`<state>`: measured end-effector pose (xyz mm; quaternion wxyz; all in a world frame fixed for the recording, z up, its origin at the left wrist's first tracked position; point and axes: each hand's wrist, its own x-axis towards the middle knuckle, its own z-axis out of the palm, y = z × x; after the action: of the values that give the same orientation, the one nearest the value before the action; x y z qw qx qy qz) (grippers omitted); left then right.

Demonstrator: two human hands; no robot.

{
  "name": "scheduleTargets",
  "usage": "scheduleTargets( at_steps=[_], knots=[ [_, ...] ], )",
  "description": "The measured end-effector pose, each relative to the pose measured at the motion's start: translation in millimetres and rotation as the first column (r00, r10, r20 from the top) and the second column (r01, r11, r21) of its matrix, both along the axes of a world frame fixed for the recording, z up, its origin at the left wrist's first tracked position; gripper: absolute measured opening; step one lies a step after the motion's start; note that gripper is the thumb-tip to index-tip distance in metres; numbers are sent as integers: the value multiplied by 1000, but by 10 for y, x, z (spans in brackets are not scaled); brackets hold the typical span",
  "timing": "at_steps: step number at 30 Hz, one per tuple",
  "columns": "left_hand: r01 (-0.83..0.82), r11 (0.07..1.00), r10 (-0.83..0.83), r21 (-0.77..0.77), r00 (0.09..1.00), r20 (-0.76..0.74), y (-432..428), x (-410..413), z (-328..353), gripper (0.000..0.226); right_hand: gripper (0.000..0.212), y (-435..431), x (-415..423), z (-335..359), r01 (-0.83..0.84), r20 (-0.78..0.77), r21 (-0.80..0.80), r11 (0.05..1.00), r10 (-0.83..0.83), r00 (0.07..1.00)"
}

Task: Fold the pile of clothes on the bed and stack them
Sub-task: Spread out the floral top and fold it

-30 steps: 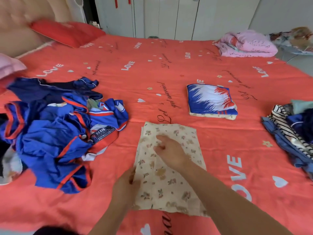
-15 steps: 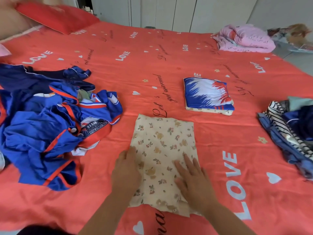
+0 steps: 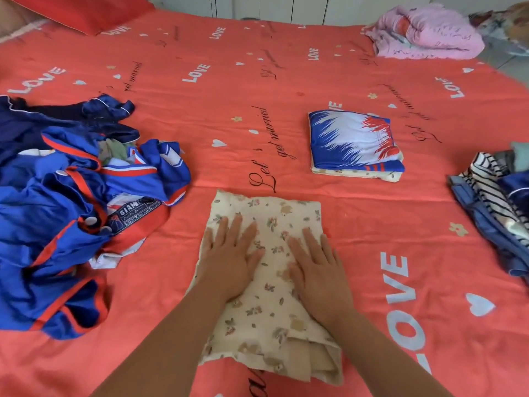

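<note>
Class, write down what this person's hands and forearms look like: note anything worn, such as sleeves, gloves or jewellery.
The left hand and right hand are bare: no gloves, rings or watch show. The left forearm and right forearm are uncovered to the picture's lower edge, no sleeve visible.

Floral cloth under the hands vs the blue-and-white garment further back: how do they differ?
Print: the floral cloth is cream with small flowers; the blue-and-white garment has bold blue, white and red streaks.
Contact: the left hand and right hand press flat on the floral cloth; nothing touches the blue-and-white garment.
Support: the floral cloth lies on the bed sheet; the blue-and-white garment tops a cream piece.
Shared: both are folded flat.
</note>
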<state>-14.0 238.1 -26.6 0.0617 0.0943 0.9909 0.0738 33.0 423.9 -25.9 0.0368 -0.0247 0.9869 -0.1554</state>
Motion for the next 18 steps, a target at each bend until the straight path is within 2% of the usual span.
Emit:
scheduleTargets(
  at_steps=[2,4,7,11,15,18],
  knots=[
    [-43,999,44,18,998,-39,-16,66,49,79,60,34,83,-18,63,-51,-99,993,-68,996],
    [-176,980,180,89,983,-41,-75,172,100,68,49,39,159,11,106,-80,-164,981,-121,989],
    [-340,911,322,234,940,112,-143,303,207,69,55,-26,226,91,186,-7,-183,965,-191,982],
    [-284,897,213,338,949,232,-135,404,390,65,52,-119,184,268,222,136,-203,954,-197,971],
    [-283,834,183,474,952,247,-95,438,605,48,55,-127,202,521,138,48,-164,977,-132,990],
    [-244,856,178,456,967,183,3,418,846,54,57,-32,202,745,144,-14,-102,984,-146,989]
  ],
)
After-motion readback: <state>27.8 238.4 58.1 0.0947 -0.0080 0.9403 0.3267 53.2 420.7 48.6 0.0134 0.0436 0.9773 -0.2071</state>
